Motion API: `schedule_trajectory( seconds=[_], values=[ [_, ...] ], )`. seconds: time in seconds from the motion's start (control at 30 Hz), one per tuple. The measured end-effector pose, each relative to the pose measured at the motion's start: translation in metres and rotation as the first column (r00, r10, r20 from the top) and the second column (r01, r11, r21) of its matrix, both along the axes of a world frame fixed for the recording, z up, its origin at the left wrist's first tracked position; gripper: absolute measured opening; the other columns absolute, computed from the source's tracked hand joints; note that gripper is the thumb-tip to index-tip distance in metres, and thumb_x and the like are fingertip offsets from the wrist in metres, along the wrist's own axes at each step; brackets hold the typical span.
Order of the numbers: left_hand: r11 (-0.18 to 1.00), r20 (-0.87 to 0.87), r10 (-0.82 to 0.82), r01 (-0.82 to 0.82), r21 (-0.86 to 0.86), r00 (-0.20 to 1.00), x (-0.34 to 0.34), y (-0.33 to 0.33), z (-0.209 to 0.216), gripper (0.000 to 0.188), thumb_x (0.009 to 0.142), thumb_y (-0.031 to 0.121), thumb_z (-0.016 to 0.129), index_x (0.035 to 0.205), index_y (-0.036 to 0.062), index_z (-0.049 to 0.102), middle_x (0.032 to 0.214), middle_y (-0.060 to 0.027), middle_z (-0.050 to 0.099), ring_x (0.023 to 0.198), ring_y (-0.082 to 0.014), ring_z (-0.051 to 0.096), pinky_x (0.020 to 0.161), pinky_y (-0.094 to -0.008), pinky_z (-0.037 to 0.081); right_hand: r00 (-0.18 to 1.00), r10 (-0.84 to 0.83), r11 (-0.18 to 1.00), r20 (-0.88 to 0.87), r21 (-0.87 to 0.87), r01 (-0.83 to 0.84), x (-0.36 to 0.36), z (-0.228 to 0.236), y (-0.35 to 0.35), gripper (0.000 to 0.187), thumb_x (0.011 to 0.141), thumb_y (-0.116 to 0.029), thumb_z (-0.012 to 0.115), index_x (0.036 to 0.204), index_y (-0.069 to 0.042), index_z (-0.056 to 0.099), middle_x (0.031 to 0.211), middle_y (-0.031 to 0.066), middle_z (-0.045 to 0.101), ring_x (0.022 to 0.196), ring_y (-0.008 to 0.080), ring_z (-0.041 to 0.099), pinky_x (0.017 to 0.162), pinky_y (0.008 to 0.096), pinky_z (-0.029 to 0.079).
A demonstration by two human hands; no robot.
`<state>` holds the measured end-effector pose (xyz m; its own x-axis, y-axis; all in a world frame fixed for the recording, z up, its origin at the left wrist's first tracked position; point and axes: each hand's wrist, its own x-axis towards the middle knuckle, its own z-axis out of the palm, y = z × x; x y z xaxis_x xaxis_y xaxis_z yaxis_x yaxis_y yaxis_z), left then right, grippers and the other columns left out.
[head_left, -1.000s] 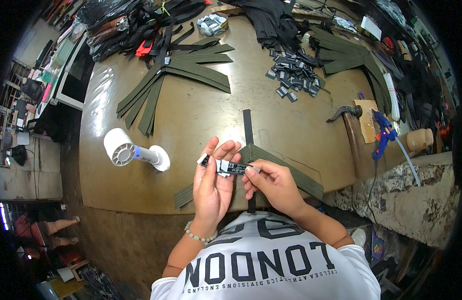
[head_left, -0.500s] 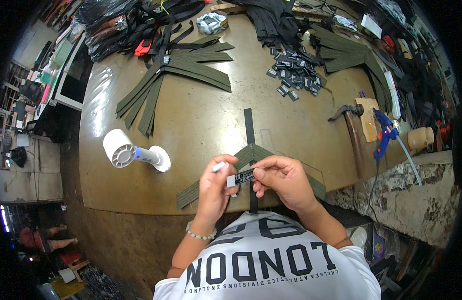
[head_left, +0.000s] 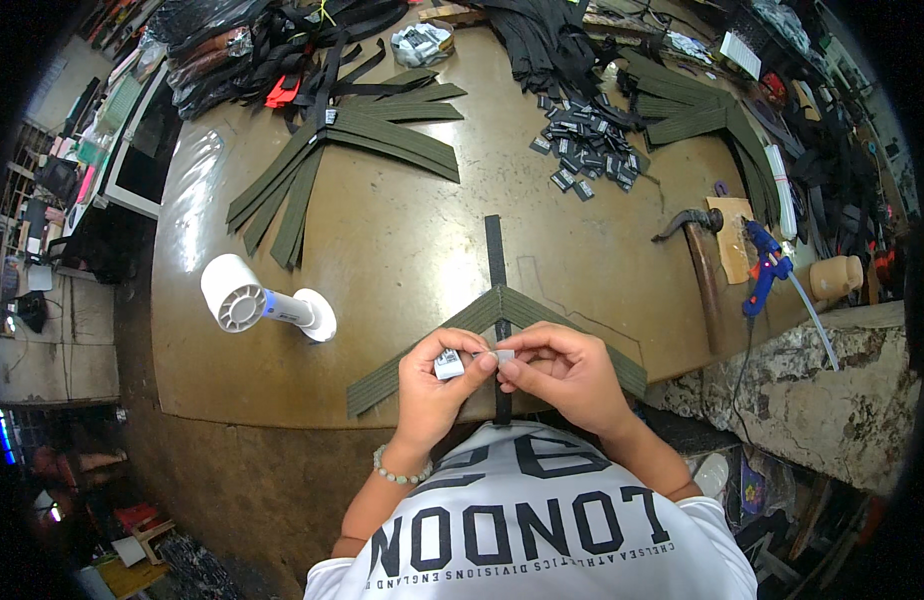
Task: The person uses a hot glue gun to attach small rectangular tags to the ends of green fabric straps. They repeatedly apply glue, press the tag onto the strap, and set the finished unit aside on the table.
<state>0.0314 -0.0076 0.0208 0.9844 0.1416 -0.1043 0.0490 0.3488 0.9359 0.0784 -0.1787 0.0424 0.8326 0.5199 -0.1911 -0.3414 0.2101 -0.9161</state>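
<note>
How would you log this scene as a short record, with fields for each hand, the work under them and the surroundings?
Left hand: fingers closed around pale tags
Right hand: small pale piece pinched at the fingertips
Under the hands: olive band bent into a V, meeting a black strap at its peak
Table left: white fan
Table right: hammer, blue glue gun
Far side: heap of small black tags

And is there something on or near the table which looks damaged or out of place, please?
Yes: at the right, the pale ledge beside the table looks damaged, its surface stained, patchy and rough. The small black tags lie heaped loosely, not obviously misplaced.
</note>
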Motion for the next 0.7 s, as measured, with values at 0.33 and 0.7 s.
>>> schedule_trajectory(
  seconds=[0.33,0.7],
  values=[
    [0.969,-0.099,0.012,0.013,0.246,0.995,-0.009,0.01,0.006,0.017,0.083,0.007,0.079,0.097,0.0,0.072,0.075,0.0049,0.06,0.068,-0.0009,0.049,0.061,-0.0174,0.04,0.998,0.055,0.996,-0.034,-0.065,-0.057,0.003,0.0,-0.004,0.015,0.092,-0.004,0.067,0.104,0.007,0.067,0.097,0.0089,0.068,0.083,0.012,0.068,0.075,0.0238,0.057],
    [0.701,-0.052,0.078,-0.018,0.713,0.996,0.018,0.002,0.004,0.015,0.082,0.012,0.077,0.084,0.0014,0.067,0.075,-0.008,0.062,0.062,-0.0116,0.057,0.058,-0.0259,0.046,0.955,0.209,0.846,0.211,-0.528,-0.068,0.048,-0.007,-0.001,0.018,0.089,-0.014,0.07,0.089,0.005,0.07,0.075,0.0094,0.07,0.069,0.01,0.067,0.063,0.0263,0.053]
  ],
)
